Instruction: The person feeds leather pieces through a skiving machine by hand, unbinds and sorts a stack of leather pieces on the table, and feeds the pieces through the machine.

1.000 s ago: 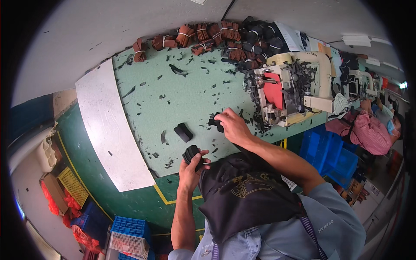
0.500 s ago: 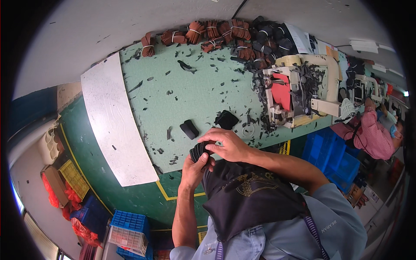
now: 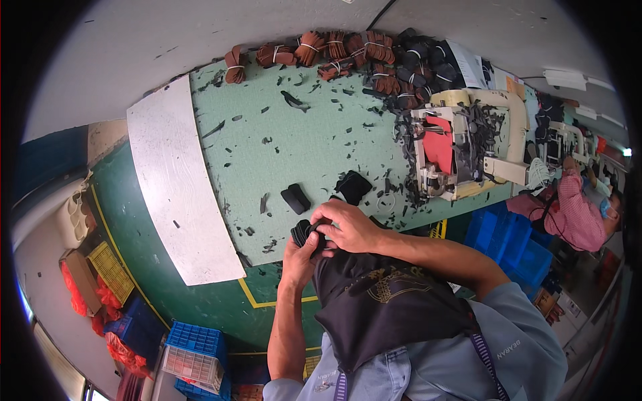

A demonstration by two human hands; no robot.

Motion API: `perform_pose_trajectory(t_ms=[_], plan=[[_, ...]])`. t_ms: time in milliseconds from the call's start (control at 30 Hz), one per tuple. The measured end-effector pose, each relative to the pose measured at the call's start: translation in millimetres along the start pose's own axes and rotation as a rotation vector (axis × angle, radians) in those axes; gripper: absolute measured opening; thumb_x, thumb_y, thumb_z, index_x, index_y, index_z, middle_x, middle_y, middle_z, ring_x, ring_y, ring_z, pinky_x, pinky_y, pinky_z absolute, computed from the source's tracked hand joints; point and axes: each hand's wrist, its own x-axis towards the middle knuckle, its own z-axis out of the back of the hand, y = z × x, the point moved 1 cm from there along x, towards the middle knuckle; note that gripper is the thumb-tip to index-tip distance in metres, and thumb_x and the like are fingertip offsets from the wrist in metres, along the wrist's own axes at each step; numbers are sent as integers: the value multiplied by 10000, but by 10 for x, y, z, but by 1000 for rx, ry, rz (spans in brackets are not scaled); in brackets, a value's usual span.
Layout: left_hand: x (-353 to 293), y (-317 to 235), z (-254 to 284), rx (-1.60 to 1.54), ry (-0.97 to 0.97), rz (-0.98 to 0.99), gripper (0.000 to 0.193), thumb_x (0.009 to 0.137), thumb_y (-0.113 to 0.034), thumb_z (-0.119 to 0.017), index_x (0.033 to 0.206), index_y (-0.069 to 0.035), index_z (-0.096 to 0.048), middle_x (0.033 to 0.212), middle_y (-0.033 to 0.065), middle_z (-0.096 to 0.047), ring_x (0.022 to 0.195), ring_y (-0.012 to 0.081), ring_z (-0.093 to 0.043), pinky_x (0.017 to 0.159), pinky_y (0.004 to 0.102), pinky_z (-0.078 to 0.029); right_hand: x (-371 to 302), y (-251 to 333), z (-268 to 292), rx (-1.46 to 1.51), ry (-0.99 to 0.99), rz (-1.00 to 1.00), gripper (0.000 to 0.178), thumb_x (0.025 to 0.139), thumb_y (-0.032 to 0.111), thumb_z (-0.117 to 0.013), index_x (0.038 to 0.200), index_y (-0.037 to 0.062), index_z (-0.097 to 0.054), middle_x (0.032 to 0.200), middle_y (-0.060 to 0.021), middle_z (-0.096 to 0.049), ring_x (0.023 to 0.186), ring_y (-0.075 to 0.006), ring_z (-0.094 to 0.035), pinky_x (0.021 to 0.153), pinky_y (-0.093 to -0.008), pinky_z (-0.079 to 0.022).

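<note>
A stack of thin black strips (image 3: pixel 301 231), fabric or leather by the look of it, is gripped by my left hand (image 3: pixel 299 262) just beyond the table's near edge. My right hand (image 3: pixel 350 227) is closed at the stack's right side, its fingertips pinching the black pieces. Its fingers partly hide how many it holds. On the green table top (image 3: pixel 267 160), just past my hands, lie a small black stack (image 3: pixel 295 198) and a wider black stack (image 3: pixel 353 187). A dark oblong shape (image 3: pixel 364 285) shows against my black apron; I cannot tell whether it is a loose piece.
Tied brown bundles (image 3: pixel 309 49) and dark bundles (image 3: pixel 414 57) line the table's back. A cream machine with a red plate (image 3: pixel 437 145) stands at right among black scraps. A white board (image 3: pixel 175 180) covers the left end. Blue crates (image 3: pixel 511 240) and a co-worker (image 3: pixel 575 207) are further right.
My right fingers have curled in from the stack's top and now pinch its right side. The strips look parted there. The view has shifted slightly; the table stacks stay put.
</note>
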Motion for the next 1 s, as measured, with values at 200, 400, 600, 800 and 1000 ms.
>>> perform_pose_trajectory(t_ms=[200,400,600,800,1000], plan=[[-67,111,388,200,-355,-123,219,943,-89,-590,1078,3,-445,915,155,-620,772,241,-672,669,337,-571,350,-426,-148,-114,-13,-77,181,833,53,-634,1008,28,-597,957,-131,-640,939,-301,-619,779,-395,-491],[-93,-50,144,363,-277,-228,599,919,-92,-611,1421,-6,-295,803,76,-595,581,104,-515,512,244,-429,461,-122,-211,-429,-303,126,192,848,155,-664,982,37,-594,887,-91,-621,869,-247,-611,770,-378,-488],[-20,-152,-216,469,-135,-219,672,848,15,-543,1463,-42,-276,866,38,-561,643,87,-513,539,235,-427,167,150,-37,253,213,-287,312,791,248,-766,897,33,-567,800,-72,-631,647,-131,-566,600,-312,-458],[90,-94,-163,720,42,-271,817,896,30,-580,1521,-86,-66,1140,143,-567,969,207,-608,764,297,-533,-30,106,-107,193,42,-257,319,772,284,-731,890,55,-542,751,-127,-642,695,-290,-660,602,-384,-487],[146,-144,-364,969,99,-137,936,856,22,-623,1505,-53,47,1139,129,-599,1056,228,-595,944,349,-459,-191,68,71,220,-29,-220,332,759,229,-731,913,26,-517,757,-168,-628,726,-357,-640,628,-440,-463]])
